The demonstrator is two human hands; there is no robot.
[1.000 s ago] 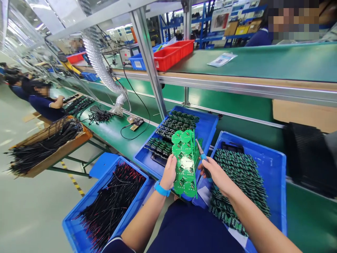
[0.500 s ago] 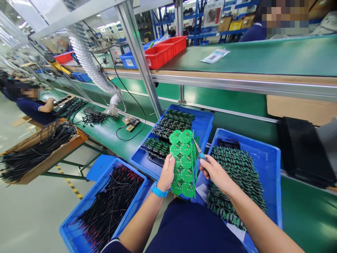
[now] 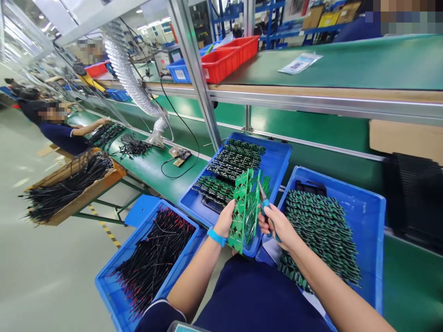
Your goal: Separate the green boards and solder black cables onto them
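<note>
My left hand (image 3: pixel 224 220), a blue band on its wrist, is closed on the edge of a green circuit board panel (image 3: pixel 238 210) of joined round boards. The panel is tilted, so its face shows narrow. In my right hand (image 3: pixel 279 223) are pliers (image 3: pixel 265 201) with blue handles and a pointed metal nose directed up and left, just right of the panel. Thin green strips (image 3: pixel 254 216) lie in the blue tray (image 3: pixel 282 154) behind the panel. Rows of circuit boards (image 3: pixel 238 159) fill that tray's left part.
On the right, another blue tray (image 3: pixel 375 221) holds stacked circuit boards (image 3: pixel 318 230). At the left, a blue bin (image 3: pixel 104 281) holds black cables with red ends (image 3: pixel 155 258). A metal post (image 3: pixel 195 74) rises behind the trays. A co-worker (image 3: pixel 62 127) sits at the far left.
The panel has turned from facing me to nearly edge-on. A thin strip along its right edge has come away. The pliers stay beside it, and the view has shifted slightly left.
</note>
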